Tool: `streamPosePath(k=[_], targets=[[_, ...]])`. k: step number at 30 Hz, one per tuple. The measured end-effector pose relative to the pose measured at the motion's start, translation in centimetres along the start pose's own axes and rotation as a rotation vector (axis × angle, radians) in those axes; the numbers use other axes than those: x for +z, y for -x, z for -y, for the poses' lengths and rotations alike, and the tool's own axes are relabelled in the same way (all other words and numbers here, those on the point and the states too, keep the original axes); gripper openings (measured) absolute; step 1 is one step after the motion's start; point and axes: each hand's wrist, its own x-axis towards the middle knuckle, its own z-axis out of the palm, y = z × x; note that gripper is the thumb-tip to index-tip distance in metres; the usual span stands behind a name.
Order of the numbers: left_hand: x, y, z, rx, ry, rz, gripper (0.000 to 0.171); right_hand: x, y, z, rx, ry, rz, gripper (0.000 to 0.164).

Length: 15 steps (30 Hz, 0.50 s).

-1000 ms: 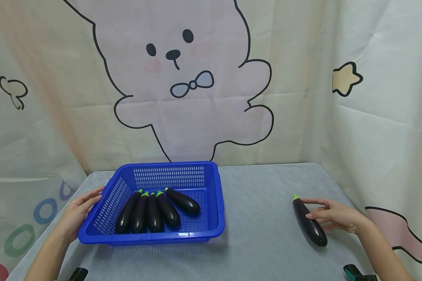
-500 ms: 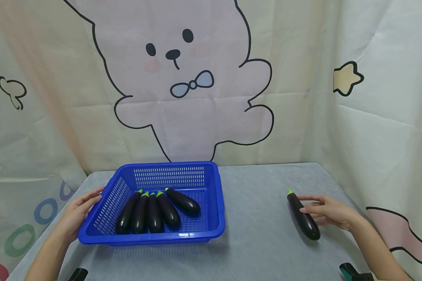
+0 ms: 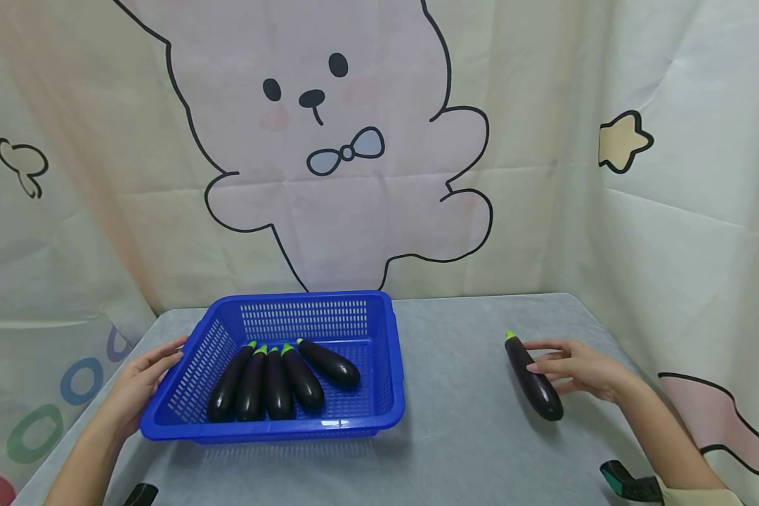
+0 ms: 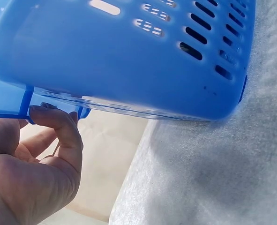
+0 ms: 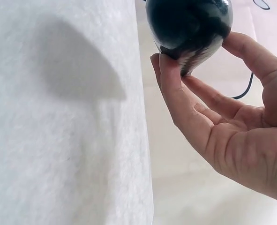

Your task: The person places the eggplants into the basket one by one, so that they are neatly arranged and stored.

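Observation:
My right hand (image 3: 585, 370) pinches a dark purple eggplant (image 3: 535, 385) between thumb and fingers, over the right part of the table. Its green stem end points away from me. In the right wrist view the blunt end of that eggplant (image 5: 190, 23) sits in the fingertips, and its shadow falls on the cloth. On the left stands a blue plastic basket (image 3: 272, 430) with slotted walls. Several eggplants (image 3: 277, 385) lie inside, most side by side and one slanted apart at the right. My left hand (image 3: 140, 379) grips the basket's left rim, fingers bent at the edge (image 4: 40, 159).
A grey cloth covers the table (image 3: 462, 436), which ends at a printed curtain (image 3: 519, 232) behind and at both sides. Black wrist devices, such as the one at the right wrist (image 3: 632, 483), show at the bottom of the head view.
My right hand has moved left and away from me, carrying the eggplant along. The left hand and the basket have stayed in place.

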Motion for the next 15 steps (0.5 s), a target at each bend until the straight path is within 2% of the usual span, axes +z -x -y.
streamPosePath(k=[4,7,15], targets=[[0.1,0.0,0.0,-0.007,-0.017,-0.001,0.070,0.3,-0.2,0.6,-0.028,0.000,0.016,0.072],[0.1,0.0,0.0,-0.001,-0.019,0.001,0.067,0.4,-0.4,1.1,-0.044,-0.006,0.030,0.072],[-0.1,0.0,0.1,0.004,-0.010,0.009,0.048,1.3,-1.2,2.6,-0.053,0.020,0.019,0.071]])
